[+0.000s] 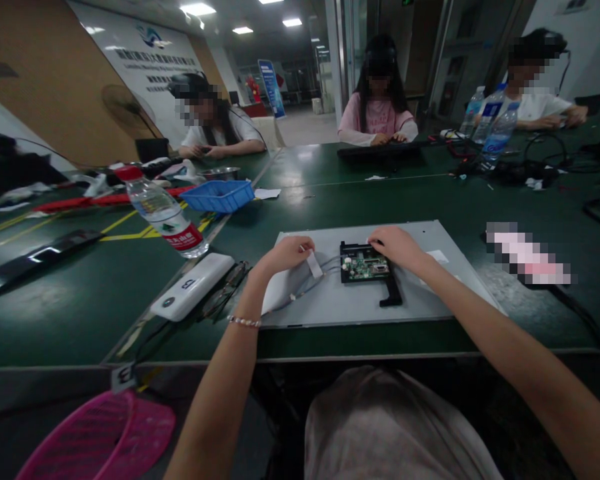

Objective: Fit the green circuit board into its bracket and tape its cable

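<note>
A flat grey panel [325, 310] lies in front of me at the table edge. On it sits a green circuit board [367, 265] inside a black plastic frame [391, 292]. My left hand [291, 255] is closed in a pinch on a white strip [315, 265], to the left of the board. Thin grey cables [307, 291] run from the board's left side past this strip. My right hand [397, 245] has its fingers closed at the frame's upper right edge; its fingertips are partly hidden.
Left of the panel are a white power bank [194, 287], glasses [225, 290] and a water bottle [167, 217]. A blue tray [219, 197] stands farther back. A cabled device [527, 255] lies right. A pink basket [105, 433] is below the table; several people sit opposite.
</note>
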`<state>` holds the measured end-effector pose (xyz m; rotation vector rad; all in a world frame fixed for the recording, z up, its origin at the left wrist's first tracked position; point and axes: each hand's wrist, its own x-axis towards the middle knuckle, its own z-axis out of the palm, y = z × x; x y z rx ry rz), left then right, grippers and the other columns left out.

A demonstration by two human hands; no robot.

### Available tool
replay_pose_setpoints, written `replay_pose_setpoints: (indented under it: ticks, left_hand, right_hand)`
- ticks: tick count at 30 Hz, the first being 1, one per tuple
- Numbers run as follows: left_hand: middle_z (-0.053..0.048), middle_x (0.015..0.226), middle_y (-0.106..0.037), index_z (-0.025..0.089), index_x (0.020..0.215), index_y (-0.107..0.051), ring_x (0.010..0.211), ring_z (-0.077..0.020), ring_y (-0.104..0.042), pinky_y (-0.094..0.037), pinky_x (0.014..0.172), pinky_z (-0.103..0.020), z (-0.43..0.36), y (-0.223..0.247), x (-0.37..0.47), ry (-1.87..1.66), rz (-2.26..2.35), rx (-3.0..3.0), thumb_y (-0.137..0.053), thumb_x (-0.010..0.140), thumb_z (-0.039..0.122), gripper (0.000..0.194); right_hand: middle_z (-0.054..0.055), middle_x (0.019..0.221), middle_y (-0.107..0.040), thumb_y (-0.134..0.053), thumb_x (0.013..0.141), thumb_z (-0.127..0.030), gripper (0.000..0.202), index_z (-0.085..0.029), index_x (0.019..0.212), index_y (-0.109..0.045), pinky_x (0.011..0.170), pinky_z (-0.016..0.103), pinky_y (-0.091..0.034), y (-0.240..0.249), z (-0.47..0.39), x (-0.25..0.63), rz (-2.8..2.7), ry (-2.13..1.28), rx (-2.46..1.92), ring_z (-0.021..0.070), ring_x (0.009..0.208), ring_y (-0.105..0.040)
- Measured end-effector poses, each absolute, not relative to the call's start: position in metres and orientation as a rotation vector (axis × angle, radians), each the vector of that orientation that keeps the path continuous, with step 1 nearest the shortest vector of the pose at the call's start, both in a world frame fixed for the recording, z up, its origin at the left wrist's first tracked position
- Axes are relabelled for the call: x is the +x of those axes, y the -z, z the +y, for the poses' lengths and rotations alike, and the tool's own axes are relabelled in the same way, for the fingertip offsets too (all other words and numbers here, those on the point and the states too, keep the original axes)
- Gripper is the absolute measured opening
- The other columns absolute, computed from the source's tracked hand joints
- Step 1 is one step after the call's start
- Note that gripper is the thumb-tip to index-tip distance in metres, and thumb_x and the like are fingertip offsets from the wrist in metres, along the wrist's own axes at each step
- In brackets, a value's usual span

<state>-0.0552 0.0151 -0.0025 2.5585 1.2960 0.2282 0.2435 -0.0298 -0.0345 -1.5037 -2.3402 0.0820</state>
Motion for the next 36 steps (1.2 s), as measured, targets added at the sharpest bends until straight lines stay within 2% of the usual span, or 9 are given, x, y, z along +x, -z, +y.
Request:
replay_pose_setpoints:
  ticks: [7, 21, 30, 36]
  left_hand:
    - [-0.003, 0.088, -0.070, 0.017, 0.091, -0.067, 0.082, -0.0164, -0.064, -0.049, 0.075, -0.024, 0.0134, 0.0009, -0.0552, -0.229, 1.289, 2.528, -0.046, 0.079, 0.026, 0.026]
    - [-0.003, 0.089, -0.070, 0.017, 0.092, -0.067, 0.082, -0.0166, -0.064, -0.050, 0.074, -0.024, 0.0129, 0.0036, -0.0554, -0.240, 1.283, 2.523, -0.046, 0.080, 0.026, 0.025]
    - [-0.002, 0.087, -0.070, 0.017, 0.092, -0.067, 0.078, -0.0145, -0.064, -0.049, 0.071, -0.022, 0.0103, 0.0000, -0.0568, -0.279, 1.250, 2.453, -0.048, 0.081, 0.029, 0.024]
    - [-0.003, 0.092, -0.070, 0.016, 0.094, -0.066, 0.079, -0.0134, -0.064, -0.050, 0.072, -0.022, 0.0106, -0.0034, -0.0580, -0.328, 1.175, 2.416, -0.049, 0.083, 0.030, 0.025]
  right_hand:
    - [0.010, 0.103, -0.069, -0.051, 0.093, -0.029, 0.025, -0.017, 0.101, -0.071, 0.084, 0.032, -0.046, 0.0350, -0.0290, 0.2453, -2.326, -0.080, -1.502, 0.0221, 0.098, -0.062]
    - [0.009, 0.100, -0.071, -0.049, 0.093, -0.022, 0.025, -0.020, 0.099, -0.073, 0.082, 0.031, -0.046, 0.0336, -0.0261, 0.2455, -2.303, -0.027, -1.575, 0.0218, 0.096, -0.063]
    - [0.007, 0.103, -0.071, -0.051, 0.090, -0.026, 0.025, -0.019, 0.098, -0.074, 0.085, 0.031, -0.046, 0.0356, -0.0270, 0.2518, -2.344, -0.146, -1.457, 0.0215, 0.096, -0.063]
    - [0.009, 0.098, -0.072, -0.045, 0.094, -0.030, 0.031, -0.018, 0.094, -0.073, 0.083, 0.030, -0.045, 0.0323, -0.0290, 0.2517, -2.300, -0.180, -1.483, 0.0218, 0.093, -0.064]
